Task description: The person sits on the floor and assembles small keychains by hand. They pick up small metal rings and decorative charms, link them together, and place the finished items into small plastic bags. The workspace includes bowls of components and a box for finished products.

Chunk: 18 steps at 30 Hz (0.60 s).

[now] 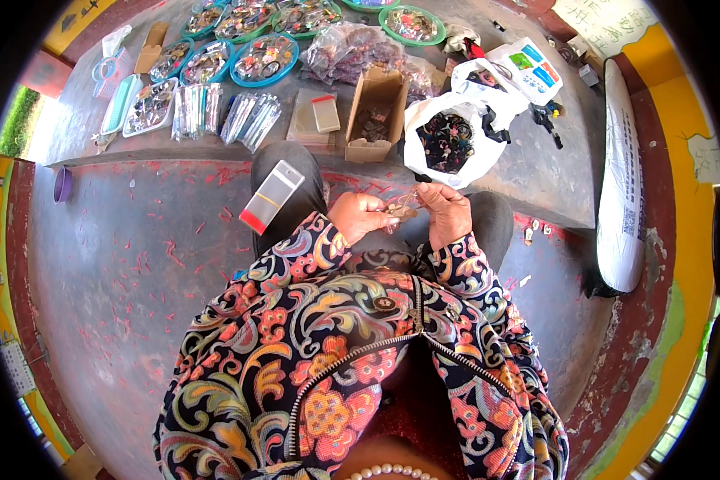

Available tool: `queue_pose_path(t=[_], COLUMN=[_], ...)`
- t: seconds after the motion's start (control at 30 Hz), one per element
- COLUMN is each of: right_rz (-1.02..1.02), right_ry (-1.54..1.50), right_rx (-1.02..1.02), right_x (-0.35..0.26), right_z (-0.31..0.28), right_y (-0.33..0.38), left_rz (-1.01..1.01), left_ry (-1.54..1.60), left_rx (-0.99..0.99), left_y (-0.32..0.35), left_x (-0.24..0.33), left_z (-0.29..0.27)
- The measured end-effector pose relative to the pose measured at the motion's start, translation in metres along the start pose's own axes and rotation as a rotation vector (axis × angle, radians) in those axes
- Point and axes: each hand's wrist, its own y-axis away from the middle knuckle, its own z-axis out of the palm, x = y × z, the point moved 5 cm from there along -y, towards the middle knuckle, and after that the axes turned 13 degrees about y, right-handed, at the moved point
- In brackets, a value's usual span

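Currently, a clear packet (272,197) lies on the left knee (310,188), nine o'clock from the left hand (358,214); its grip pinches tan pieces (401,213) at three o'clock; the right hand (446,212) pinches clear plastic (409,197).

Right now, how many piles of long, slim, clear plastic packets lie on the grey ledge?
2: the left pile just right of the white rectangular tray, the right pile nearer the person's left knee. More may be hidden.
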Motion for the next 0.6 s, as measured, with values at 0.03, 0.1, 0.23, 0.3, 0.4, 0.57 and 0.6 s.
queue_pose_path(t=[0.03, 0.1, 0.23, 0.3, 0.4, 0.57, 0.6], right_rz=[-0.001, 0.006, -0.035, -0.007, 0.003, -0.031, -0.047], right_ry=[-0.007, -0.010, 0.062, 0.089, 0.094, 0.121, 0.128], right_rx=[0.016, 0.019, -0.012, -0.025, -0.042, -0.019, -0.004], right_x=[-0.001, -0.001, -0.001, 0.000, 0.002, -0.001, -0.002], right_z=[0.001, 0.000, -0.001, 0.002, 0.005, 0.008, 0.007], right_y=[0.001, 0.000, -0.002, -0.001, 0.001, 0.003, 0.003], left_rz=[-0.009, -0.014, -0.029, -0.010, -0.015, 0.005, 0.007], left_ry=[-0.029, -0.034, 0.073, 0.155, 0.110, 0.127, 0.147], left_rx=[0.005, -0.012, -0.039, -0.031, -0.023, -0.015, -0.011], left_y=[0.001, 0.001, -0.001, 0.000, 0.000, -0.002, -0.002], left_x=[0.001, 0.003, -0.005, -0.009, -0.008, -0.015, -0.014], left_z=[0.000, 0.001, 0.001, 0.004, 0.005, 0.000, 0.001])
